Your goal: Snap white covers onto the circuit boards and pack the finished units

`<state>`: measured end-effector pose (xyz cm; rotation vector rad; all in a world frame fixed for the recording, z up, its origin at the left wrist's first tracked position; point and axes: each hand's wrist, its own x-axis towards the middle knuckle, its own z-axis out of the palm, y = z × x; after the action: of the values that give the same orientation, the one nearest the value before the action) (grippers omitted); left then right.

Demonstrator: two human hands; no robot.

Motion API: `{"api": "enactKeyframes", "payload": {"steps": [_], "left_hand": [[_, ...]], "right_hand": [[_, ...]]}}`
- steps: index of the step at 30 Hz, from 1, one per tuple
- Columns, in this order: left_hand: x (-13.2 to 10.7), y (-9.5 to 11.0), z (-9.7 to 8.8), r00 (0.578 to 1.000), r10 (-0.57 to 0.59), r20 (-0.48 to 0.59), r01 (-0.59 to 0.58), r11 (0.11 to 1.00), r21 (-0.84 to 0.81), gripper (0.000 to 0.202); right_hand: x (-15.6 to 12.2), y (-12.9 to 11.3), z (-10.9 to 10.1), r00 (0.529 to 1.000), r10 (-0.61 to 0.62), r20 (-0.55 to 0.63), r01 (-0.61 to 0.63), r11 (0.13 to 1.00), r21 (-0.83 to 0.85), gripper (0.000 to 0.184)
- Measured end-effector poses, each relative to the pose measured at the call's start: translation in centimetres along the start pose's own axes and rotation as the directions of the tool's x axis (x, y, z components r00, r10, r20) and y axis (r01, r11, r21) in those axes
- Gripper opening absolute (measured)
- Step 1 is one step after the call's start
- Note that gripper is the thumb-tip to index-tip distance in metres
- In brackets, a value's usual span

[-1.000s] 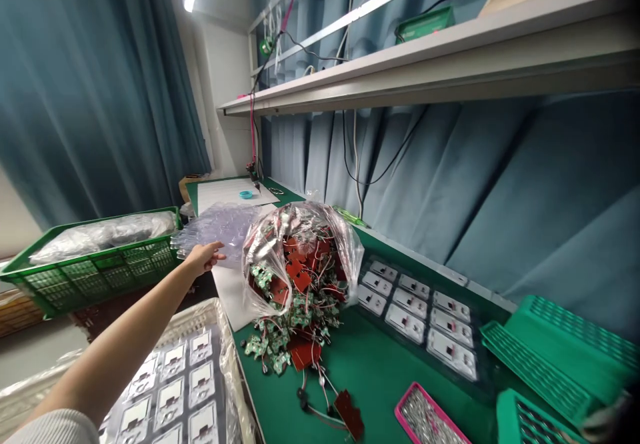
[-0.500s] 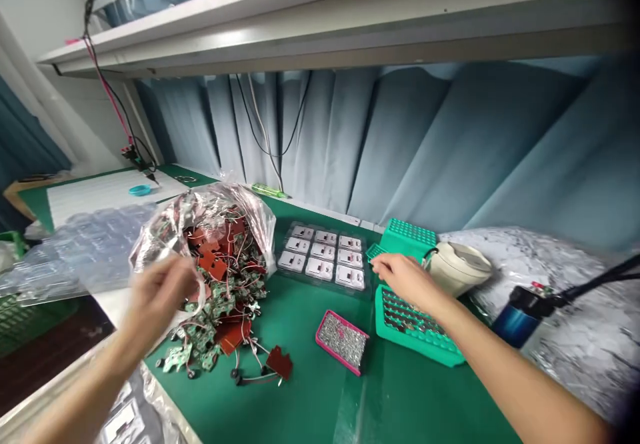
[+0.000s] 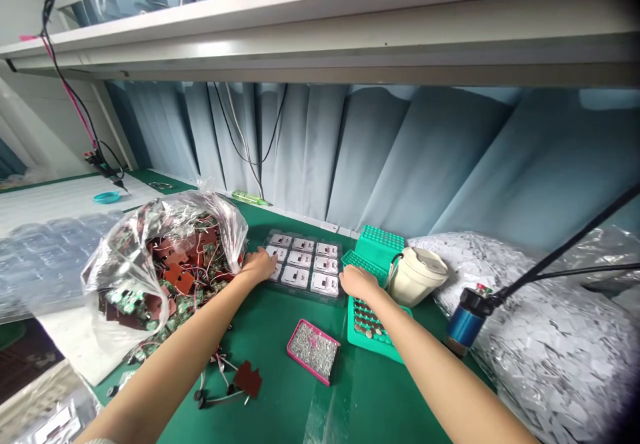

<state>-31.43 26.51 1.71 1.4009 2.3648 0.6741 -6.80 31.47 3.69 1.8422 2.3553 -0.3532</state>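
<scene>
A clear blister tray [image 3: 305, 261] of white rectangular parts lies on the green table [image 3: 280, 404]. My left hand [image 3: 257, 264] is at its left edge with fingers curled onto it. At the tray's right front corner, my right hand [image 3: 357, 281] is closed, just beside a green tray [image 3: 373, 327] of round metal cells. A clear plastic bag [image 3: 150, 257] of red and green circuit boards with wires lies left of my left arm.
A pink tray [image 3: 313, 351] of small metal parts sits between my arms. A white cup [image 3: 417, 274], a blue cylinder on a black cable [image 3: 465, 317] and a silvery bag of white pieces [image 3: 540, 324] are to the right. Clear empty trays [image 3: 35, 264] lie at left; a shelf [image 3: 350, 24] hangs overhead.
My view has turned right from the baskets to the table. My left hand left the clear trays, passed the bag and reached the blister tray; my right hand came to its right corner.
</scene>
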Motion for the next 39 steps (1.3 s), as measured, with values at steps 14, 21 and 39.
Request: {"api": "enactKeyframes", "payload": {"steps": [14,21,39], "left_hand": [[-1.0,1.6,-3.8,0.985,0.014,-0.172,-0.049,0.978,-0.202,0.035],[-7.7,2.6,-10.6,0.961,0.184,-0.206,-0.222,0.958,-0.180,0.055],[-34.6,-3.8,0.5,0.785,0.550,0.286,-0.538,0.833,-0.126,0.065]], "right_hand": [[-1.2,0.9,-1.3,0.956,-0.011,-0.292,0.072,0.978,0.198,0.031],[-7.5,2.6,-4.9,0.892,-0.032,-0.452,0.178,0.942,0.285,0.030],[-38.8,18.8,12.9,0.870,0.045,-0.490,0.075,0.972,0.223,0.039]]}}
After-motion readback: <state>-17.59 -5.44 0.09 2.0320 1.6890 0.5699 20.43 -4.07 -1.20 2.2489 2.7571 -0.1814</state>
